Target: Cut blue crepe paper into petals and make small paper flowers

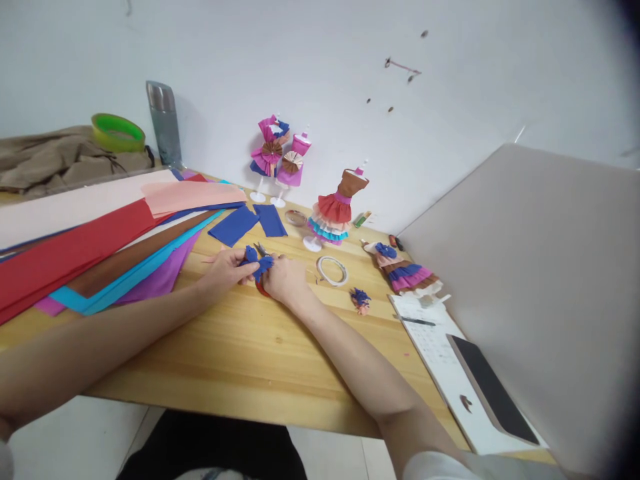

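Over the middle of the table, my left hand (227,270) pinches a small gathered piece of blue crepe paper (257,262) between thumb and fingers. My right hand (286,277) is closed at the paper's right edge and seems to grip it there, its fingertips mostly hidden. Just behind the paper show the metal blades of scissors (261,249). A red part, perhaps their handle, peeks out under my right hand. Two flat blue paper pieces (233,225) lie beyond my left hand.
Long crepe paper sheets (115,230) fan out at left. Small mannequins in paper dresses (334,210) stand by the wall. Tape rolls (332,271), a blue-and-peach paper flower (360,300), a lying dress (407,270), and a phone (493,387) on a white board are at right.
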The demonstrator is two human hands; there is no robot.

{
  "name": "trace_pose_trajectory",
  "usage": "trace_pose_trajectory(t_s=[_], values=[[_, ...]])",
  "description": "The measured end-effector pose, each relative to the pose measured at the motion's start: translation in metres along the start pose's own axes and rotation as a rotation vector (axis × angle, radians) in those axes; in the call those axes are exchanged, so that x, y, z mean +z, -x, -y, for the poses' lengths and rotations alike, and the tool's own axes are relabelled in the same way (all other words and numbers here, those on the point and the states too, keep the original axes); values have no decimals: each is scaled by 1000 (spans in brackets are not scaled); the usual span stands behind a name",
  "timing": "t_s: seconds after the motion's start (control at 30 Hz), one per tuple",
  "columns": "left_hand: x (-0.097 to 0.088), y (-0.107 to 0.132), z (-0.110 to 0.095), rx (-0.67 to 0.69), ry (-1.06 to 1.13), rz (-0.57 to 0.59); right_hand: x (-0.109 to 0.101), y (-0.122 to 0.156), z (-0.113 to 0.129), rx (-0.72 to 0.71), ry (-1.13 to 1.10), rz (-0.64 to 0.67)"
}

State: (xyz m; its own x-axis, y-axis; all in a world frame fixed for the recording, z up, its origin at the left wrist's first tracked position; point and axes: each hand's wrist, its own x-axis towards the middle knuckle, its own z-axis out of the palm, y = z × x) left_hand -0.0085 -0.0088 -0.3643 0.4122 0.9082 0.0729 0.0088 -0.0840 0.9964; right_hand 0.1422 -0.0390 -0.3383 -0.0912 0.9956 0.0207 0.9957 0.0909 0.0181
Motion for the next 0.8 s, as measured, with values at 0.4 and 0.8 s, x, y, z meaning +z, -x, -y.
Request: trace_pose_trajectory(t_s=[0.4, 0.8], values=[[-2, -2, 3, -29, 93, 0, -22, 16, -20, -55, -137, 228], [4, -35, -103, 106, 25, 78, -81, -16, -39, -307, -1257, -120]])
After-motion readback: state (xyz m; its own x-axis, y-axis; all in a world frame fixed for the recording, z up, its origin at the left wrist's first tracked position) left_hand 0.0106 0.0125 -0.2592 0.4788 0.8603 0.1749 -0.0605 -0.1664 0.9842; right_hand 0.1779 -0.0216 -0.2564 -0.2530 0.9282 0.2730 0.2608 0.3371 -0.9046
